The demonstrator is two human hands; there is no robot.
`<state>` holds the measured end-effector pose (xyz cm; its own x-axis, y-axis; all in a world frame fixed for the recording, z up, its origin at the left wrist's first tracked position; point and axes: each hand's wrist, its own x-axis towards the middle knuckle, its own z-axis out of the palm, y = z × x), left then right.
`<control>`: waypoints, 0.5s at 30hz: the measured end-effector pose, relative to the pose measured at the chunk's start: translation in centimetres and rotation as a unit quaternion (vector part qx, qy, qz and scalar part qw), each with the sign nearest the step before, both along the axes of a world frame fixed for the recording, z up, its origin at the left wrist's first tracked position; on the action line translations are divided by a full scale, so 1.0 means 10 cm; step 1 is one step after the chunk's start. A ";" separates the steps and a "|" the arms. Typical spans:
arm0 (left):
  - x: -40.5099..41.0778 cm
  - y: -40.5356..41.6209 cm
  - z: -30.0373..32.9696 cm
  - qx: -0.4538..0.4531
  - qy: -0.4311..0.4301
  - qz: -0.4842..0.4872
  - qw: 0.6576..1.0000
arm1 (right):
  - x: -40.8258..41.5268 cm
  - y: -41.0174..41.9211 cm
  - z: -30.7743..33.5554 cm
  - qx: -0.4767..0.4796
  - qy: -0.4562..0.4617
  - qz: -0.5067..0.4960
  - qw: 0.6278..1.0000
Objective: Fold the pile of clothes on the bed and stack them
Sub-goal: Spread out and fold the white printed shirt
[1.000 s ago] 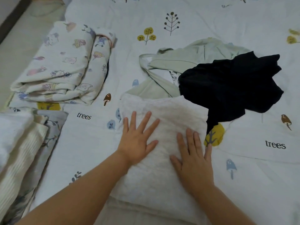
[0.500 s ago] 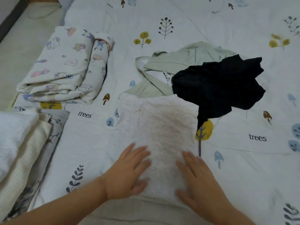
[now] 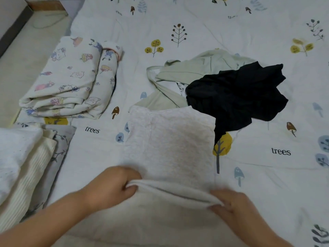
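Both hands, flat a moment ago, now pinch the near corners of the soft, light white garment: left hand, right hand.

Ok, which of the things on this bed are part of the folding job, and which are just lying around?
Part of the job:
- white textured garment, near edge gripped by left hand and right hand
- crumpled black garment
- rumpled pale green garment
- folded cartoon-print cloth
- stack of white and cream fabrics

Just lying about:
- tree-print bedsheet
- floor
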<state>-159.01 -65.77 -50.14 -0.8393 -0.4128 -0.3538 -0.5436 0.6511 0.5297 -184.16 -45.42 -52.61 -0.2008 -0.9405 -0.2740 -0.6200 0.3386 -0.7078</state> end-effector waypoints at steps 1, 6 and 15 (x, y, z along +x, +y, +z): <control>-0.09 -0.10 0.09 0.016 -0.012 0.011 1.000 | -0.06 -0.09 0.10 0.027 -0.070 -0.037 0.996; -0.67 -0.81 0.40 0.025 -0.041 0.028 0.998 | -0.38 -0.77 0.31 -0.061 -0.123 -0.206 0.969; -1.28 -0.83 -0.15 -0.318 0.102 0.153 0.930 | -0.50 -1.37 -0.08 -0.015 -0.056 -0.410 0.910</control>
